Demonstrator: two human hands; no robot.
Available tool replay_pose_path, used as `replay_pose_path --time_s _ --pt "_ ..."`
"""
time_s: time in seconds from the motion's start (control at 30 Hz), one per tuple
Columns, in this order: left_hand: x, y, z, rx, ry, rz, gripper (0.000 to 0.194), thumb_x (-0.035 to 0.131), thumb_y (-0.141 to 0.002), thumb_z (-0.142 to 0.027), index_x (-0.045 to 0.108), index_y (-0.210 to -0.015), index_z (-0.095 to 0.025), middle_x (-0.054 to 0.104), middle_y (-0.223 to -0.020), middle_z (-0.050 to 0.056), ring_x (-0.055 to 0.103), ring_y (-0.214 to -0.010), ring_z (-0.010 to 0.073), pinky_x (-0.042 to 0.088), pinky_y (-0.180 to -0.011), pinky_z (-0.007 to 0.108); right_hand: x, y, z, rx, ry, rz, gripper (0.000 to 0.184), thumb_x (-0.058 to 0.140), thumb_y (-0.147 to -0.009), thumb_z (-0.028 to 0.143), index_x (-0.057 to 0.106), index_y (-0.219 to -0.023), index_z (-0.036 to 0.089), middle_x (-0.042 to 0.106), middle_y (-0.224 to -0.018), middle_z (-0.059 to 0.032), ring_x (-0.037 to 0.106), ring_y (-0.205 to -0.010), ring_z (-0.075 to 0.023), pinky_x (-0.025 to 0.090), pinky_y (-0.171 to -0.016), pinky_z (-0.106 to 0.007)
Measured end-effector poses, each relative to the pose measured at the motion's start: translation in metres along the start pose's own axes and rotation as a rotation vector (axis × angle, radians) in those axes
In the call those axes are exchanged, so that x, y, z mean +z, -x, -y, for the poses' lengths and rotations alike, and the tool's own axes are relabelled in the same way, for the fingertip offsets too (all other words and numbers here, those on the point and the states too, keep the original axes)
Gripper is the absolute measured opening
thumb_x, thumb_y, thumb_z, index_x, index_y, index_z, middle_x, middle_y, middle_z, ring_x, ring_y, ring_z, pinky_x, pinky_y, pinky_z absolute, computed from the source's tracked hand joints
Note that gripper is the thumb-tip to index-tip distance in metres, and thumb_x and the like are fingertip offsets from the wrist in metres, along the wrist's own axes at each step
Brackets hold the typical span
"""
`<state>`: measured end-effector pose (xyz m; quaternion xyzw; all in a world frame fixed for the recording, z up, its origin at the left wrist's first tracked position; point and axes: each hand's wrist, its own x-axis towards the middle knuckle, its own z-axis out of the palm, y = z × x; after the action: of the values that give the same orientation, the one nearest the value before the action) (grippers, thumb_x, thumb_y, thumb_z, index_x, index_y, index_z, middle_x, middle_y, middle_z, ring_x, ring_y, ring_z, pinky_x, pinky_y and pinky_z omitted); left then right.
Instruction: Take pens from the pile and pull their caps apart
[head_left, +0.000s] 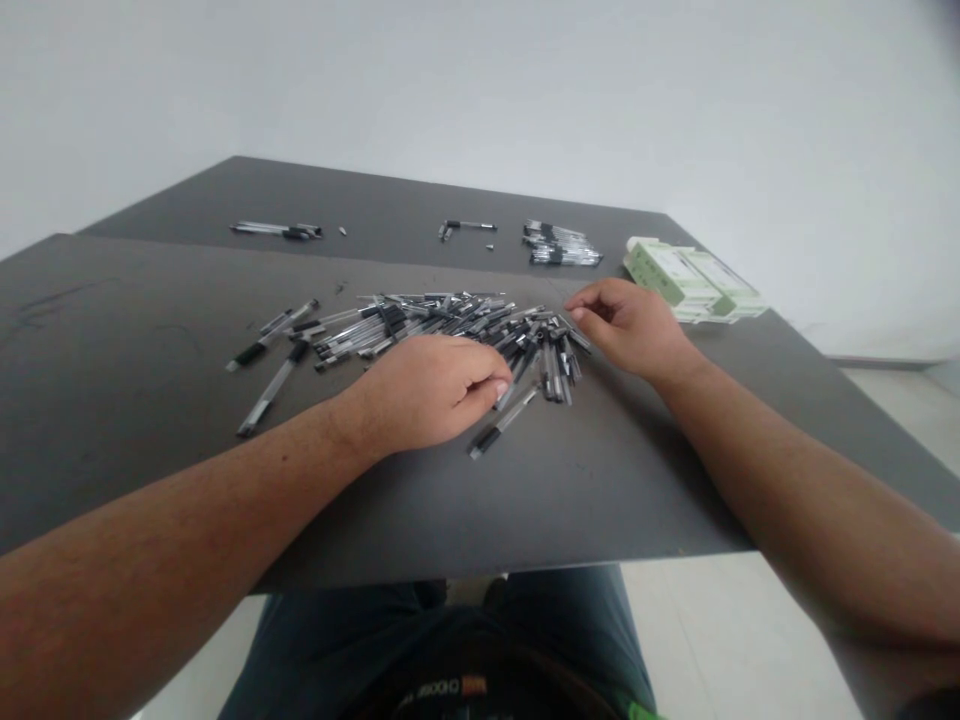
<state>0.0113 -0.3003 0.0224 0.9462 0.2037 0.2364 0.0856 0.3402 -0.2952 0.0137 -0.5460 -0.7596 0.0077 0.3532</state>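
A heap of clear-barrelled pens and pen parts with black grips lies in the middle of the dark table. Over its near edge, my left hand is closed, thumb and fingertips pressed together; whatever they hold is hidden among the pens. My right hand hovers at the heap's right end, fingers curled and thumb close to the index fingertip; anything pinched there is too small to name. Just below my left fingertips lies a single pen. To the left of the heap, another pen lies slanted beside a few more.
Farther back on the table are a small bundle of pens, a lone pen with small loose pieces, and a pile of pens. Green-and-white boxes stand at the right edge. A wall rises behind.
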Motion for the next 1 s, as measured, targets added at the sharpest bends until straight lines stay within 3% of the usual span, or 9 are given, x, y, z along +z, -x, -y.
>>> replay_pose_path --time_s 0.23,0.33,0.47,0.63,1.0 --pt "-0.001 0.0 -0.001 -0.043 -0.013 -0.01 0.028 0.058 -0.11 -0.028 0.085 -0.11 -0.02 0.09 -0.105 0.005 0.084 -0.099 0.0252 0.058 -0.089 0.037 -0.01 0.003 0.025 -0.187 0.017 0.091 0.015 0.071 -0.1 0.029 0.085 -0.102 0.024 0.083 -0.093 -0.0063 0.076 -0.086 -0.0253 0.058 -0.082 -0.038" --pt "-0.001 -0.001 0.0 -0.116 -0.032 -0.05 0.032 0.055 -0.111 -0.031 0.086 -0.113 -0.021 0.089 -0.105 0.006 0.084 -0.101 0.0262 0.058 -0.088 0.037 -0.011 0.008 0.04 -0.345 -0.02 0.187 0.012 0.072 -0.102 0.027 0.083 -0.105 0.023 0.082 -0.094 -0.0054 0.074 -0.083 -0.023 0.056 -0.078 -0.036" --pt "-0.001 -0.003 0.0 -0.172 -0.03 -0.071 0.035 0.054 -0.111 -0.032 0.087 -0.112 -0.021 0.09 -0.107 0.006 0.084 -0.102 0.0267 0.059 -0.089 0.038 -0.006 0.016 0.059 -0.493 -0.093 0.329 0.008 0.071 -0.107 0.025 0.079 -0.107 0.025 0.081 -0.097 -0.0046 0.075 -0.092 -0.0234 0.058 -0.085 -0.036" --pt "-0.001 -0.003 -0.001 -0.169 -0.028 -0.064 0.033 0.054 -0.111 -0.031 0.086 -0.112 -0.022 0.089 -0.106 0.006 0.083 -0.101 0.0257 0.059 -0.09 0.037 0.002 0.021 0.071 -0.547 -0.109 0.449 0.008 0.07 -0.109 0.023 0.078 -0.11 0.025 0.08 -0.102 -0.0067 0.075 -0.098 -0.0247 0.059 -0.091 -0.039" --pt "-0.002 -0.004 -0.002 -0.173 -0.026 -0.042 0.032 0.054 -0.112 -0.03 0.085 -0.11 -0.021 0.089 -0.106 0.006 0.081 -0.101 0.0258 0.058 -0.09 0.037 0.013 0.024 0.067 -0.601 -0.087 0.513 0.006 0.074 -0.107 0.022 0.08 -0.108 0.022 0.077 -0.105 -0.0095 0.073 -0.104 -0.0287 0.058 -0.096 -0.043"
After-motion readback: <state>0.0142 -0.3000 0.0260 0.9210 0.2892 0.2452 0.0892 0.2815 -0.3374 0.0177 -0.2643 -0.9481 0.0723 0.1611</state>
